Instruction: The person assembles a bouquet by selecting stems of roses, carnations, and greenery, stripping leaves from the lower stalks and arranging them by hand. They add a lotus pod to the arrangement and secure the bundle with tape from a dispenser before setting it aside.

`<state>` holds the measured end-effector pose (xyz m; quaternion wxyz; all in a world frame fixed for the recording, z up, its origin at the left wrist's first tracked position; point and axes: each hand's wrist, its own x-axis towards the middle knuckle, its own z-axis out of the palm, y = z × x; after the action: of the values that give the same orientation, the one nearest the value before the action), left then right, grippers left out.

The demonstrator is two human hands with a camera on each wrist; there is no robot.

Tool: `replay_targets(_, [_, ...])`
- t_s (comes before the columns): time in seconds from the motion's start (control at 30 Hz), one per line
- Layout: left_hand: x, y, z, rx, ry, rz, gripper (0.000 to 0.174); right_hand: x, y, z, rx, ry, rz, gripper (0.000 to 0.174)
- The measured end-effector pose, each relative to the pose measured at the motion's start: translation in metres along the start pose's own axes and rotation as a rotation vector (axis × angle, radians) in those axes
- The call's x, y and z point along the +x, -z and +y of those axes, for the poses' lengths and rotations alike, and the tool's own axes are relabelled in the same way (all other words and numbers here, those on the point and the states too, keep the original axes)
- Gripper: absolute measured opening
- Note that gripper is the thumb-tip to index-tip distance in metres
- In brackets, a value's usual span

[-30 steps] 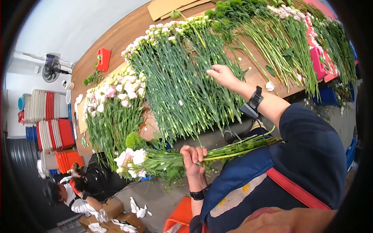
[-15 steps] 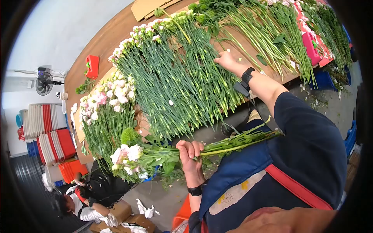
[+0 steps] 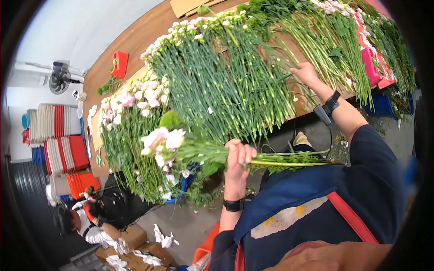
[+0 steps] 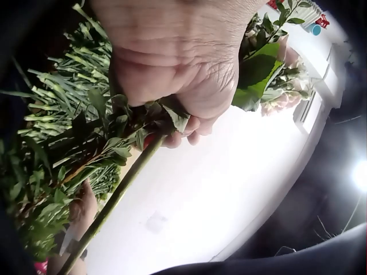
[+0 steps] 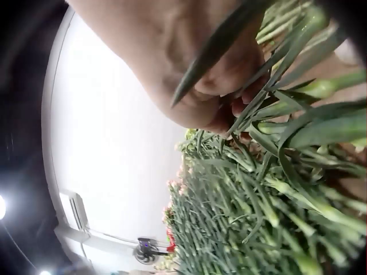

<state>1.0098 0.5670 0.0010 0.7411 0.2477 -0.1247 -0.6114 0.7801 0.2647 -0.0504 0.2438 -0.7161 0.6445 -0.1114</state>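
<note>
My left hand [image 3: 238,158] grips a bouquet in front of the apron, its fingers wrapped round the stems. White and pale pink lisianthus blooms [image 3: 165,140] and a fuzzy green ball flower [image 3: 172,119] form its head, pointing left. In the left wrist view a thick stem [image 4: 114,197] and leafy sprigs [image 4: 34,189] come out below the palm. My right hand [image 3: 307,74] is over the right edge of a wide row of carnations [image 3: 226,86]. Its curled fingers pinch a carnation stem [image 5: 275,74] with narrow leaves, partly hidden behind the hand.
Lisianthus [image 3: 135,140] lie at the table's left end. Longer cut stems [image 3: 316,45] and a pink container [image 3: 370,67] are to the right. A red container [image 3: 119,64] stands at the back. Another person [image 3: 90,221] sits at lower left near cardboard boxes [image 3: 135,237].
My right hand has moved rightward across the carnations to their right edge and now pinches a stem there. The left hand has raised the bouquet slightly and shifted it right.
</note>
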Motion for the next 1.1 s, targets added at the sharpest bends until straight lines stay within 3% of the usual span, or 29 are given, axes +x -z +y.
replay_targets(0.07, [0.003,-0.001,-0.004,0.003,0.017,-0.026,0.024,0.007,-0.015,0.02,0.255,0.077,0.092,0.032])
replay_targets(0.1, [0.003,-0.002,-0.006,-0.001,0.019,-0.029,0.023,0.0,-0.007,0.013,0.221,0.136,0.138,0.027])
replay_targets(0.2, [0.001,-0.004,-0.009,-0.006,0.029,-0.021,0.023,-0.033,0.019,-0.008,0.573,-0.036,-0.078,0.023])
replay_targets(0.23, [0.001,-0.005,-0.01,-0.008,0.033,-0.019,0.023,-0.043,0.018,-0.008,0.656,0.01,-0.01,0.021])
replay_targets(0.43, [0.005,-0.021,-0.028,0.008,0.059,-0.023,0.023,-0.105,0.063,0.004,0.793,-0.09,-0.153,0.022])
replay_targets(0.63, [0.021,-0.053,-0.064,0.015,0.132,-0.092,0.025,-0.168,0.099,0.027,0.916,0.021,-0.351,0.019])
replay_targets(0.73, [0.025,-0.071,-0.086,0.032,0.177,-0.1,0.043,-0.188,0.095,0.037,0.939,0.057,-0.43,0.017])
replay_targets(0.83, [0.024,-0.098,-0.105,0.069,0.208,-0.094,0.058,-0.202,0.094,0.038,0.893,0.211,-0.49,0.018])
replay_targets(0.87, [0.024,-0.106,-0.109,0.054,0.194,-0.104,0.057,-0.203,0.087,0.045,0.811,0.376,-0.413,0.015])
replay_targets(0.93, [0.018,-0.116,-0.12,0.002,0.177,-0.018,0.054,-0.211,0.088,0.049,0.718,0.497,-0.388,0.014])
replay_targets(1.1, [0.004,-0.115,-0.123,0.076,0.103,-0.011,0.031,-0.219,0.094,0.051,0.511,0.772,-0.383,0.017])
